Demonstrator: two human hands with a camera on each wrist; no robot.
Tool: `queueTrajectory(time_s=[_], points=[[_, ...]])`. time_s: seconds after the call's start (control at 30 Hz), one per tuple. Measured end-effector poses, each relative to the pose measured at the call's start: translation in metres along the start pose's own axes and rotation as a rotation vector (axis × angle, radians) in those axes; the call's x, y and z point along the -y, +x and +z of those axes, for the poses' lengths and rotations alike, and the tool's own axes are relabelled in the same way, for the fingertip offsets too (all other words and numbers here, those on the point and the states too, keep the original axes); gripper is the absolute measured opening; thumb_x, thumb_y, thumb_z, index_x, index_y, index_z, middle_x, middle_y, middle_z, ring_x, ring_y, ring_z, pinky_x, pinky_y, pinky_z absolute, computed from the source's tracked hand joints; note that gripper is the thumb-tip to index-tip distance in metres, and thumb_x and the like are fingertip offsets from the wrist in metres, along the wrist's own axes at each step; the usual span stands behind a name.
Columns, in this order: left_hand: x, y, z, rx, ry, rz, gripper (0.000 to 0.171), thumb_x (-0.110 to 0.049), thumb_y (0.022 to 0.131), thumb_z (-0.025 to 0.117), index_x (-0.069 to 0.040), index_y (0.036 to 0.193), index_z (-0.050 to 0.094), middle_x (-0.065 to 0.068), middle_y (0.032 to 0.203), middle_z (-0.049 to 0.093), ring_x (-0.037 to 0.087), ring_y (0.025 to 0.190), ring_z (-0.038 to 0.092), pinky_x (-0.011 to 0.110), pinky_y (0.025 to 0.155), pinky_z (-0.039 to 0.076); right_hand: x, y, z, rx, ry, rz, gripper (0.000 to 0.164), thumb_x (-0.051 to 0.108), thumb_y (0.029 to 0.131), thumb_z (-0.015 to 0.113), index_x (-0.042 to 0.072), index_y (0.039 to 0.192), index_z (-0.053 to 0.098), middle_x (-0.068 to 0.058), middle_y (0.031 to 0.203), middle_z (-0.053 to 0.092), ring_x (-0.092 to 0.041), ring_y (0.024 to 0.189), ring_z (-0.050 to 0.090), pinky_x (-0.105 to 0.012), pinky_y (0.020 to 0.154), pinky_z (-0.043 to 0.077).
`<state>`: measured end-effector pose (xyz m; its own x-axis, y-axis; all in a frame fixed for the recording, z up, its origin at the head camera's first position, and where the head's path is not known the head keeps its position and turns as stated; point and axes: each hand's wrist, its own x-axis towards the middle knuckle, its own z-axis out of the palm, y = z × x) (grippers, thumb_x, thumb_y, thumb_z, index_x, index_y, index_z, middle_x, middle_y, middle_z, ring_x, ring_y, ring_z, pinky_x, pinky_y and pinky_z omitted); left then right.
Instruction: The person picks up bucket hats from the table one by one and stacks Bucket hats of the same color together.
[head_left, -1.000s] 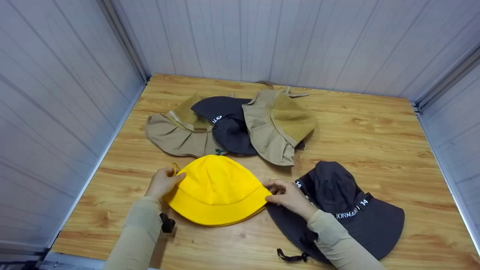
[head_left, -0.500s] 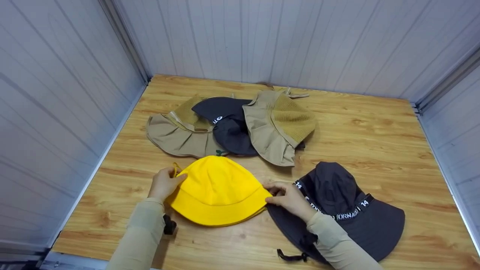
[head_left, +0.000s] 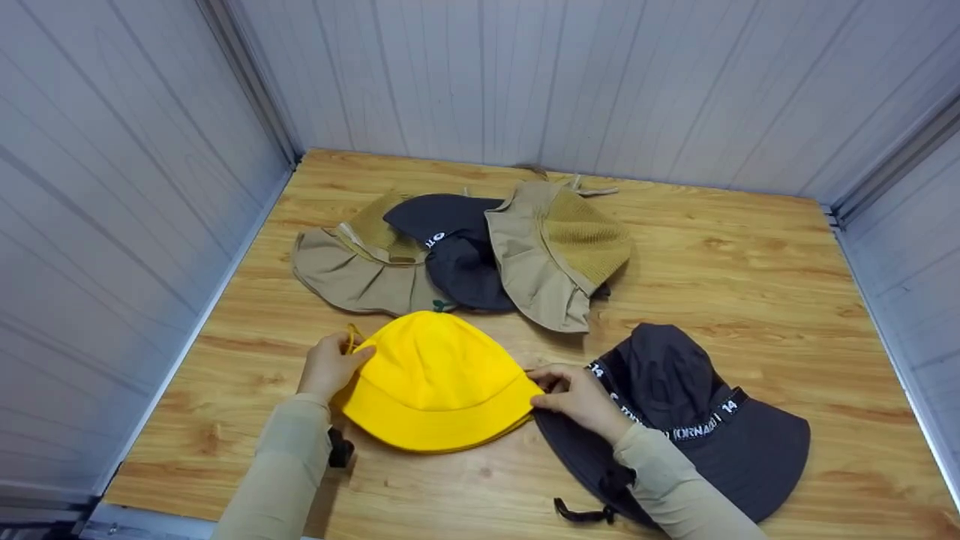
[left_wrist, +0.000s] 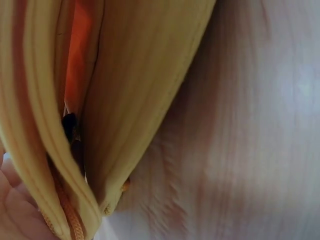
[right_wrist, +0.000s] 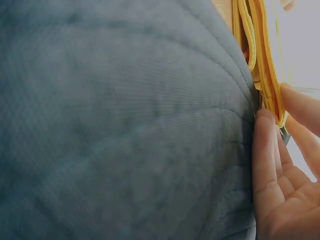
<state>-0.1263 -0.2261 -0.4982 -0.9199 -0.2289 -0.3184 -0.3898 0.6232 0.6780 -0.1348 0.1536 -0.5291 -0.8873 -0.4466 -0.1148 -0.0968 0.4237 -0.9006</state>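
Observation:
A yellow bucket hat point(head_left: 435, 375) lies flattened near the front of the table, crown pointing away from me. My left hand point(head_left: 330, 367) holds its left side, thumb on top, with a thin yellow cord loop sticking up there. At the right end of the brim my right hand point(head_left: 574, 397) pinches the edge between thumb and fingers. In the left wrist view the folded brim layers point(left_wrist: 145, 75) stand slightly apart with an orange cord between them. In the right wrist view the dark hat's brim point(right_wrist: 125, 125) fills most of the frame, beside my right fingers point(right_wrist: 265, 150).
A dark grey bucket hat point(head_left: 675, 375) with a lettered band lies under and beside my right forearm. Behind the yellow hat, a tan ruffled hat point(head_left: 367, 277), a dark cap-like hat point(head_left: 469, 262) and another tan hat point(head_left: 562, 247) overlap. Panel walls point(head_left: 510, 82) surround the wooden table point(head_left: 750, 262).
My left hand has shifted very slightly to the right along with the hat's left side. The right hand keeps its place on the brim.

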Motion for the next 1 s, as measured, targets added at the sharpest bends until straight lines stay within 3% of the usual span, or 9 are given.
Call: queueTrajectory(time_s=[0.23,0.4,0.53,0.73,0.87,1.0], points=[[-0.007,-0.001,-0.002,0.017,0.062,-0.032,0.039,-0.028,0.098,0.062,-0.001,0.126,0.057,0.024,0.130,0.059,0.038,0.120,0.055,0.049,0.101,0.046,0.004,0.001,-0.004,0.048,0.100,0.082,0.033,0.014,0.089,0.073,-0.005,0.116,0.068,-0.014,0.096,0.068,-0.009,0.067,0.057,-0.020,0.061,0.051],[-0.013,-0.001,-0.006,0.025,0.078,-0.057,0.054,-0.029,0.097,0.062,0.004,0.138,0.048,0.026,0.134,0.056,0.038,0.122,0.055,0.049,0.103,0.045,0.007,0.001,-0.009,0.052,0.225,0.160,0.034,0.014,0.093,0.068,-0.009,0.118,0.065,-0.007,0.095,0.071,-0.010,0.070,0.063,-0.023,0.067,0.055],[-0.019,-0.001,-0.010,0.035,0.087,-0.063,0.064,-0.030,0.097,0.059,0.006,0.146,0.038,0.028,0.140,0.051,0.040,0.127,0.051,0.052,0.107,0.042,0.010,0.001,-0.013,-0.018,0.332,0.206,0.031,0.012,0.094,0.067,-0.010,0.116,0.064,-0.003,0.092,0.070,-0.011,0.070,0.065,-0.024,0.068,0.057],[-0.030,-0.005,-0.011,0.036,0.114,-0.055,0.072,-0.037,0.099,0.054,0.007,0.151,0.031,0.034,0.152,0.030,0.050,0.139,0.032,0.060,0.113,0.031,0.012,0.003,-0.015,-0.173,0.434,0.247,0.019,0.005,0.093,0.065,-0.006,0.108,0.062,-0.005,0.096,0.068,-0.014,0.073,0.067,-0.025,0.069,0.057],[-0.037,-0.009,-0.011,0.016,0.131,-0.031,0.073,-0.039,0.099,0.054,0.005,0.152,0.029,0.033,0.156,0.019,0.054,0.139,0.021,0.063,0.113,0.026,0.013,0.005,-0.017,-0.257,0.452,0.269,0.023,0.003,0.093,0.063,-0.005,0.113,0.060,-0.006,0.097,0.063,-0.017,0.077,0.067,-0.027,0.072,0.057],[-0.046,-0.011,-0.010,-0.013,0.137,0.017,0.070,-0.038,0.099,0.055,0.004,0.151,0.032,0.032,0.158,0.017,0.052,0.139,0.018,0.064,0.111,0.026,0.012,0.007,-0.020,-0.280,0.478,0.288,0.031,0.002,0.095,0.060,-0.005,0.124,0.055,-0.010,0.105,0.059,-0.019,0.083,0.066,-0.029,0.076,0.058]])
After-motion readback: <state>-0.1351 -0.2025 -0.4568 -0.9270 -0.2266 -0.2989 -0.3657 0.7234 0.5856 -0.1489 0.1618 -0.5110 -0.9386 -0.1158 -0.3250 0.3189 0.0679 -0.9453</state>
